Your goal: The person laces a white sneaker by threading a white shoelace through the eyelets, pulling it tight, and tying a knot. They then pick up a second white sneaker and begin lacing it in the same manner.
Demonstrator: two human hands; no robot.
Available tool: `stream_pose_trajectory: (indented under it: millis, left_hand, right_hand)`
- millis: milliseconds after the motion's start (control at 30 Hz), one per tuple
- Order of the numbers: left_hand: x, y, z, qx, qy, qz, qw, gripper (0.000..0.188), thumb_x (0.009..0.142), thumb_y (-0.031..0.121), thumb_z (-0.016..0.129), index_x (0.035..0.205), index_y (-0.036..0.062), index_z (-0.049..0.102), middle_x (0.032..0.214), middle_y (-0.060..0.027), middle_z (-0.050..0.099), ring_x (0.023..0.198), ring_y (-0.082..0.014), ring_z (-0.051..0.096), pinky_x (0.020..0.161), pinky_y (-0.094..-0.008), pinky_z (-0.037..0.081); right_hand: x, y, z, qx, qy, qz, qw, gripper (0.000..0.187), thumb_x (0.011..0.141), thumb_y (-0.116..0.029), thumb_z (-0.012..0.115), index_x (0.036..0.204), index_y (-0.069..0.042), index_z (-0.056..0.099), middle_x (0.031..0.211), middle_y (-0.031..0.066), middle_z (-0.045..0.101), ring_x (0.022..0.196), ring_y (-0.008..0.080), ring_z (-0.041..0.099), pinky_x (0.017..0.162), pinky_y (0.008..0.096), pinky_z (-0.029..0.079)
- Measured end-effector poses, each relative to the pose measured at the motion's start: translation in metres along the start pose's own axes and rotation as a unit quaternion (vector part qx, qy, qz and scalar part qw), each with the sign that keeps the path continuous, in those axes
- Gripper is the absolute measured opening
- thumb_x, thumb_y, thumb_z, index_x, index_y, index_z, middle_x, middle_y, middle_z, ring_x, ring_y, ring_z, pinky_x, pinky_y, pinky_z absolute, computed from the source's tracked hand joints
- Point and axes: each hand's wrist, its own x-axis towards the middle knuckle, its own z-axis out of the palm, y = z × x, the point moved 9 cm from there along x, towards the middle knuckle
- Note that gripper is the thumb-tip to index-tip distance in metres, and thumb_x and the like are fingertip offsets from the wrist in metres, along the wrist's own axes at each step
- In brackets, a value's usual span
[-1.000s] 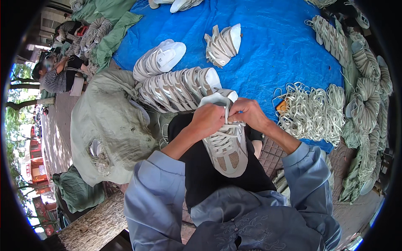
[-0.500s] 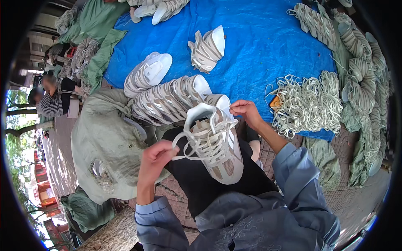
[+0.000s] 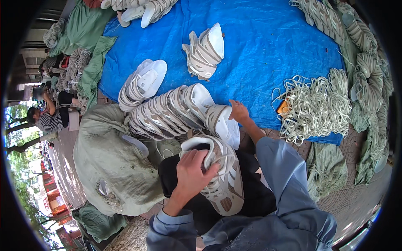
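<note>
A beige and white lace-up sneaker [image 3: 228,196] rests on my lap, toe toward me. My left hand [image 3: 192,173] grips it at the collar, with fingers over the opening and thumb beside the tongue. Laces [image 3: 226,161] run through its eyelets and lie loosely at the top. My right hand [image 3: 239,113] is raised beyond the sneaker, fingers partly stretched and no lace visible in them. It is beside the end shoe upper [image 3: 224,125] of a long nested row of uppers [image 3: 165,111]; whether it touches that upper is unclear.
A blue tarp [image 3: 259,50] spreads ahead, bearing a small stack of uppers [image 3: 204,52] and another bundle [image 3: 142,81]. White laces [image 3: 318,106] lie heaped at right beside an orange object [image 3: 283,107]. A pale sack [image 3: 113,154] stands at left. People [image 3: 52,115] sit farther left.
My left hand has gone from pulling a lace loop to gripping the sneaker's collar. My right hand has left the lace and risen slightly. The sneaker sits lower in view.
</note>
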Motion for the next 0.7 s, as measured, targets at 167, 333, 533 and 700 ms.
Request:
stream_pose_trajectory:
  millis: [167,333,533,700]
  left_hand:
    - [-0.013,-0.018,-0.013,-0.115,-0.015,-0.053,0.992,0.024,0.061,0.009,0.064,0.083,0.0009,0.057,0.070,-0.0068,0.052,0.056,-0.0161,0.050,0.050,-0.0248,0.039]
    - [-0.038,-0.055,-0.049,-0.298,0.037,-0.064,0.952,0.028,0.064,0.015,0.064,0.086,-0.0016,0.057,0.079,-0.0081,0.055,0.071,-0.0154,0.051,0.063,-0.0250,0.040]
    - [-0.044,-0.091,-0.104,-0.509,0.122,-0.028,0.852,0.033,0.059,0.027,0.059,0.071,-0.0038,0.057,0.077,-0.0123,0.056,0.084,-0.0266,0.049,0.077,-0.0337,0.037]
    - [-0.017,-0.045,-0.142,-0.454,0.043,0.073,0.887,0.029,0.058,0.026,0.059,0.065,-0.0013,0.053,0.072,-0.0115,0.055,0.080,-0.0262,0.049,0.077,-0.0349,0.037]
  right_hand:
    - [0.010,-0.016,0.012,-0.051,0.025,-0.018,0.998,0.016,0.065,-0.011,0.060,0.081,-0.007,0.058,0.080,0.0144,0.059,0.072,0.0333,0.059,0.062,0.0413,0.048]
    - [0.027,-0.036,-0.046,-0.148,0.121,-0.173,0.966,0.014,0.068,-0.009,0.048,0.057,-0.009,0.057,0.069,0.0112,0.058,0.053,0.0303,0.058,0.049,0.0395,0.048]
    - [0.037,-0.023,-0.233,0.062,0.288,-0.171,0.940,0.010,0.067,-0.010,0.057,0.071,-0.004,0.063,0.065,0.0097,0.059,0.046,0.0204,0.054,0.042,0.0343,0.043]
    - [0.034,-0.041,-0.256,0.492,0.207,-0.125,0.836,0.010,0.075,-0.007,0.055,0.080,-0.001,0.062,0.069,0.0055,0.060,0.057,0.0089,0.054,0.048,0.0213,0.043]
